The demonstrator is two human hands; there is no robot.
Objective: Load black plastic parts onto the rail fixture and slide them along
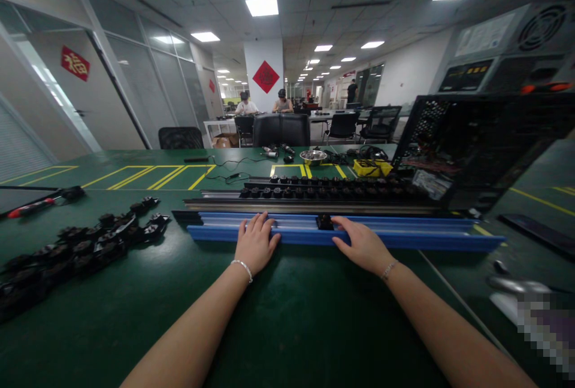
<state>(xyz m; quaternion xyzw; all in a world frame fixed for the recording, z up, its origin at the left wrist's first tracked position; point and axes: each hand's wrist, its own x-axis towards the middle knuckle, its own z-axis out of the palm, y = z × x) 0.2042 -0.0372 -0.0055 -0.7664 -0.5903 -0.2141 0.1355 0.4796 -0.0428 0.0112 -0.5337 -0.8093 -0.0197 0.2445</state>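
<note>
A long blue channel rail [404,238] lies crosswise on the green table before me. My left hand [257,244] rests on its left half, fingers stretched forward over the channel and thumb apart. A small black socket-like module [324,221] sits in the channel near the middle. My right hand [362,244] is just right of that module, its index fingertip at the module's edge and its thumb lower, by the rail's front wall. Thumb and index are apart; the other right fingers are partly hidden. Behind the blue rail, dark rails [287,204] carry rows of similar black modules [294,193].
Strings of black modules [83,248] lie at left beside a red-handled screwdriver [33,207]. An open computer case [485,148] stands at right. A metal bowl [313,157], a yellow bin [372,167] and cables are farther back. Two people sit at a distant table.
</note>
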